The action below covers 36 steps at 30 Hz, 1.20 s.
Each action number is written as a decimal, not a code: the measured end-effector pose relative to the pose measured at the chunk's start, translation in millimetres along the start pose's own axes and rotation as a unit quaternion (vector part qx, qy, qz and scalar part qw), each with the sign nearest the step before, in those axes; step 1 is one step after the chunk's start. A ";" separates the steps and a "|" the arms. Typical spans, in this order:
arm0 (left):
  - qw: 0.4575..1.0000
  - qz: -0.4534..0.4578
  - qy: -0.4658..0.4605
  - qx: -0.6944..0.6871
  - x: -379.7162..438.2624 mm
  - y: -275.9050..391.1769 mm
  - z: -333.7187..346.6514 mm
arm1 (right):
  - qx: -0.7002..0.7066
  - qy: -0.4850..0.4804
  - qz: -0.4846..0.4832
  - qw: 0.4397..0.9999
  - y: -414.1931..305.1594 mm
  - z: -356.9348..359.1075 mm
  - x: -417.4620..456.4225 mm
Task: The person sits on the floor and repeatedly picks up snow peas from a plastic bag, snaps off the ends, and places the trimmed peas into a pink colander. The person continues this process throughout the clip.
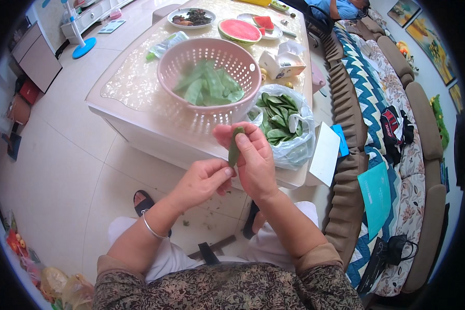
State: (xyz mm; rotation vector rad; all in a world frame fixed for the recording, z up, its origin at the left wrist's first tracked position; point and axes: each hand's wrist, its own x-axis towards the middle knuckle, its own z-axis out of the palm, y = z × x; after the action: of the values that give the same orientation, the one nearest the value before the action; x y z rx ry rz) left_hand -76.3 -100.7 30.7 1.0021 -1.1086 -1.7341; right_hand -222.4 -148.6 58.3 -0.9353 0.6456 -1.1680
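Note:
Between my two hands is a flat green bean pod [235, 149], held in front of the table's near edge. My right hand [255, 159] grips its upper part, the thumb pressed along it. With thumb and fingertips my left hand [205, 180] pinches the pod's lower tip. Just beyond them stands a pink perforated plastic basket [166, 87] with pale green flat pods [213, 85] inside. To its right, an open clear plastic bag [294, 155] holds many darker green pods [279, 116], close to my right hand.
Farther back on the table [120, 93] are a half watermelon [240, 31], a plate of dark food [192, 17], a plate with watermelon pieces [263, 25] and a tissue box [283, 64]. A sofa [345, 116] runs along the right. Green scraps [186, 223] lie on the floor. A person [339, 9] reclines at the back.

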 end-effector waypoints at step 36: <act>0.821 -0.016 -0.037 0.569 1.0 -22.4 -16.4 | -0.693 -0.012 -0.102 0.713 -70.0 -103.4 31.0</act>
State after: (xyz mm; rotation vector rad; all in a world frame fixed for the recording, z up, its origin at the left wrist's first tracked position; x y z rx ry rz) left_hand -66.6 -100.2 4.7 1.6236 -2.2766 -1.0040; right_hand -332.5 -213.9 70.5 -2.3233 1.4845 -0.6810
